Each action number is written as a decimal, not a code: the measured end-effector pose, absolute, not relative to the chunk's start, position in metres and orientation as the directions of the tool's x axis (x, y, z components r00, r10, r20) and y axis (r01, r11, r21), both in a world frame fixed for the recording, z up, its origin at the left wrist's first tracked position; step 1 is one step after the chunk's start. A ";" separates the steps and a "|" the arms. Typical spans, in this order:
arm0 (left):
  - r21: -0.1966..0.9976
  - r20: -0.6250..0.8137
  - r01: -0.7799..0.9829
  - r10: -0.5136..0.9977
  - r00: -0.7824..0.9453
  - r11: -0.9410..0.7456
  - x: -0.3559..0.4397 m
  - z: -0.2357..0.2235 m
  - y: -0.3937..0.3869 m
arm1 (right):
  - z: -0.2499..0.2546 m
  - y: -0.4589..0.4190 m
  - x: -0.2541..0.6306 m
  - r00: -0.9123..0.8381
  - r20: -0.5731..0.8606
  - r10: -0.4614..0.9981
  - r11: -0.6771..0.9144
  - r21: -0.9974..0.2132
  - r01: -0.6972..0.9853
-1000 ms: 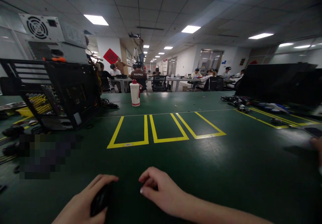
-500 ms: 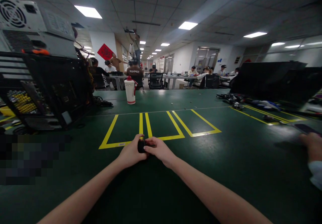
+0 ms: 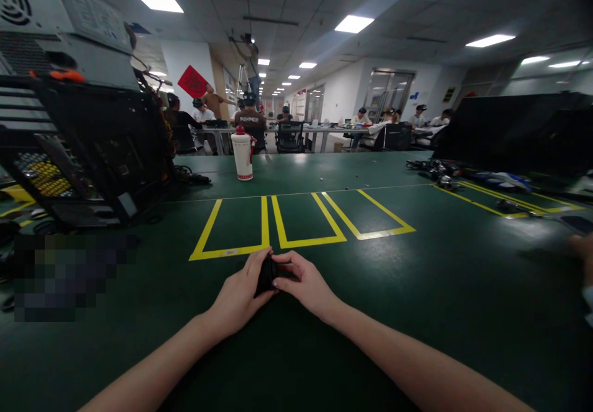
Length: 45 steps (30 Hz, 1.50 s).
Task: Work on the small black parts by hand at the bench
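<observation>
A small black rounded object (image 3: 265, 275) is between my two hands, low over the green table (image 3: 296, 350). Its exact kind cannot be made out, as my fingers cover part of it. My left hand (image 3: 241, 288) is wrapped round its left side, with the thumb below and fingers above. From the right, my right hand (image 3: 306, 282) pinches its edge with thumb and fingertips. Just beyond my hands lie yellow tape outlines (image 3: 315, 241) on the table top.
A white cup with a red lid (image 3: 243, 155) stands further back. An opened computer case (image 3: 106, 146) rises at the left. Cables (image 3: 435, 170) and a black monitor-like panel (image 3: 514, 131) are at the right. Another person's hand (image 3: 584, 251) shows at the right edge.
The view has tilted and shifted slightly. More of the black object shows between my hands, which still hold it. The other person's hand at the right has moved toward the frame's edge.
</observation>
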<state>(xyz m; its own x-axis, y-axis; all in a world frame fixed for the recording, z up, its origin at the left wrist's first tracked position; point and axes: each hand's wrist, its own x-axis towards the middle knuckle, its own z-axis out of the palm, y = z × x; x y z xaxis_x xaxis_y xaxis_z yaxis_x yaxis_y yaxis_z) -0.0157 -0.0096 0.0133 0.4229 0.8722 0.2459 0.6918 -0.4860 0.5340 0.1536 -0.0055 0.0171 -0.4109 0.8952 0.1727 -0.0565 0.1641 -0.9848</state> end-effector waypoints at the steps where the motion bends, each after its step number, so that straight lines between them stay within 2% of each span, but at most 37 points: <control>1: 0.522 0.245 0.701 0.873 0.422 -0.486 -0.016 0.013 -0.010 | 0.018 -0.005 0.154 -0.418 0.168 0.893 0.157 -0.986 -0.062; 9: 0.462 0.251 0.724 0.858 0.448 -0.512 -0.018 0.018 -0.013 | 0.013 0.002 0.152 -0.381 0.128 0.916 0.111 -0.992 -0.065; 16: 0.398 0.274 0.741 0.841 0.467 -0.541 -0.019 0.016 -0.013 | 0.018 0.003 0.156 -0.460 0.059 0.886 0.044 -0.998 -0.043; 20: 0.310 0.312 0.772 0.826 0.469 -0.555 -0.020 0.016 -0.013 | 0.018 0.001 0.158 -0.499 0.100 0.861 0.064 -0.994 -0.088; 24: 0.270 0.359 0.779 0.810 0.464 -0.566 -0.020 0.016 -0.013 | 0.016 0.000 0.157 -0.507 0.137 0.851 0.078 -0.988 -0.135; 34: 0.324 0.359 0.716 0.781 0.512 -0.618 -0.021 0.014 -0.011 | 0.013 0.000 0.153 -0.427 0.120 0.896 0.102 -0.993 -0.066; 37: 0.325 0.356 0.710 0.776 0.521 -0.625 -0.021 0.016 -0.013 | 0.013 -0.001 0.155 -0.458 0.104 0.883 0.090 -0.995 -0.052; 42: 0.336 0.329 0.705 0.779 0.533 -0.624 -0.021 0.021 -0.016 | 0.016 -0.006 0.155 -0.489 0.180 0.854 0.168 -0.983 -0.069; 45: 0.344 0.316 0.711 0.789 0.527 -0.613 -0.022 0.022 -0.016 | 0.016 -0.005 0.153 -0.464 0.175 0.869 0.166 -0.984 -0.060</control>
<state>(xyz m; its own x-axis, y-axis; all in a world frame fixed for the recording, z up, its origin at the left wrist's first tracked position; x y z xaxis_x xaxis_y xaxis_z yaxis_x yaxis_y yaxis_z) -0.0216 -0.0158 0.0216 0.5267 0.7891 0.3160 0.7113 -0.6127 0.3445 0.1535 -0.0054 0.0161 -0.4635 0.8686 0.1751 -0.0600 0.1664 -0.9842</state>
